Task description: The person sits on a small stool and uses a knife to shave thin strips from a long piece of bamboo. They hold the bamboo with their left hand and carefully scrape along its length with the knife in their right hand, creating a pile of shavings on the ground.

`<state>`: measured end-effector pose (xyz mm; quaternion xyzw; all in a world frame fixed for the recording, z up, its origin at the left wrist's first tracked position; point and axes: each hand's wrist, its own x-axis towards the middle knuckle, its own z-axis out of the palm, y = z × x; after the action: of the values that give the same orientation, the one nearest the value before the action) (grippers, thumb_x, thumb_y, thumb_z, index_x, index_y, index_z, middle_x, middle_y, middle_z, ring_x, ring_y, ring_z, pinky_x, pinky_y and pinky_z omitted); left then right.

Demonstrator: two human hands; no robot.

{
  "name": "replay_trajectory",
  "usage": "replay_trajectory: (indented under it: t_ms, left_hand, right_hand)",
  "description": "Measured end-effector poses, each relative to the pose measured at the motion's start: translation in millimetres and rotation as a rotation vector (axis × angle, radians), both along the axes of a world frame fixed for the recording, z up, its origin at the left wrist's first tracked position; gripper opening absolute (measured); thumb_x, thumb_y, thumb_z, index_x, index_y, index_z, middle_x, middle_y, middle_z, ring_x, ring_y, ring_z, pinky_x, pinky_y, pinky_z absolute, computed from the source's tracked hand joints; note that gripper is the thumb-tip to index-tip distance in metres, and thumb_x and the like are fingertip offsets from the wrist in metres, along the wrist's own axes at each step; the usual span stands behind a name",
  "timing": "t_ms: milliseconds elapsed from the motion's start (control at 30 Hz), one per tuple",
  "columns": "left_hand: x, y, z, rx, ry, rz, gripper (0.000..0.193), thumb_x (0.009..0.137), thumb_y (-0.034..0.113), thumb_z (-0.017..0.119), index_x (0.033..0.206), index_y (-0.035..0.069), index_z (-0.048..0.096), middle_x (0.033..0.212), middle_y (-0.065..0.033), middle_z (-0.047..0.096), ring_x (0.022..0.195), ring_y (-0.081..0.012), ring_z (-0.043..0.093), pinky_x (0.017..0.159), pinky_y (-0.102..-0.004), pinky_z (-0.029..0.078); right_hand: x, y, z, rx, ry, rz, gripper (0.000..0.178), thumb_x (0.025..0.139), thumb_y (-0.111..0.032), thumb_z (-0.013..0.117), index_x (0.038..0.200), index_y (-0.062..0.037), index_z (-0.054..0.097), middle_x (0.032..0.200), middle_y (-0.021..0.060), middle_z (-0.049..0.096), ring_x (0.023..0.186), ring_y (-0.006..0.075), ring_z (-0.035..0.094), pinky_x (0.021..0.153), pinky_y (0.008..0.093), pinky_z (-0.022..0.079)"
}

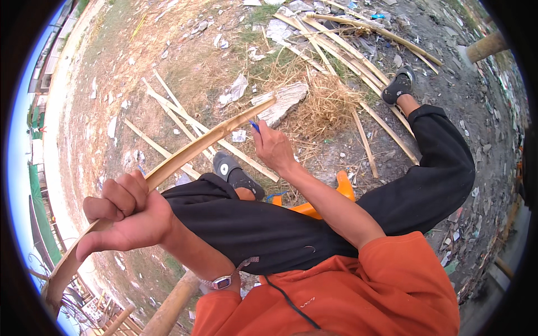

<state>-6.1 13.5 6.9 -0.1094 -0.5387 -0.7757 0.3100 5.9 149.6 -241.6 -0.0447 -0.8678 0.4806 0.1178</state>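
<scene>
My left hand [131, 215] is closed around a long split bamboo strip [193, 148], which runs from the lower left up toward the middle of the view. Its hollow inner face is turned partly upward. Close beside the strip's far end, my right hand [274, 147] is closed on a small blue tool [255, 125]. Only a blue piece of it shows past the fingers, so its kind and any blade cannot be made out. Whether the tool touches the bamboo is unclear.
Loose bamboo strips [342, 53] lie beyond my feet, with others [179, 115] at left. A straw heap [330, 106] adjoins a pale flat slab [286, 103]. An orange plastic object [344, 187] sits between my legs. Bamboo poles [171, 305] rise at lower left.
</scene>
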Motion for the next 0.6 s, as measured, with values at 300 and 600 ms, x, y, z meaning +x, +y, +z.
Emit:
replay_trajectory:
  t_ms: [300, 600]
  left_hand:
    - [8.2, -10.1, -3.4, 0.021, 0.009, -0.035, 0.064, 0.078, 0.075, 0.029, 0.057, 0.015, 0.019, 0.044, 0.0045, 0.013, 0.038, -0.0051, 0.006, 0.038, -0.0237, 0.005]
    - [6.9, -2.1, -1.6, -0.013, -0.024, 0.098, 0.064, 0.078, 0.075, 0.029, 0.057, 0.016, 0.017, 0.044, 0.0045, 0.012, 0.038, -0.0051, 0.005, 0.039, -0.0236, 0.005]
  right_hand:
    - [-8.1, 5.8, -6.2, 0.107, -0.445, 0.016, 0.013, 0.088, -0.012, 0.037, 0.095, -0.0002, 0.040, 0.071, 0.0279, 0.059, 0.069, 0.0449, 0.059, 0.063, 0.0521, 0.045]
    - [-5.4, -5.9, -20.4, 0.055, -0.351, 0.041, 0.014, 0.090, -0.013, 0.036, 0.093, 0.0001, 0.039, 0.069, 0.0294, 0.058, 0.068, 0.0444, 0.059, 0.061, 0.0526, 0.045]
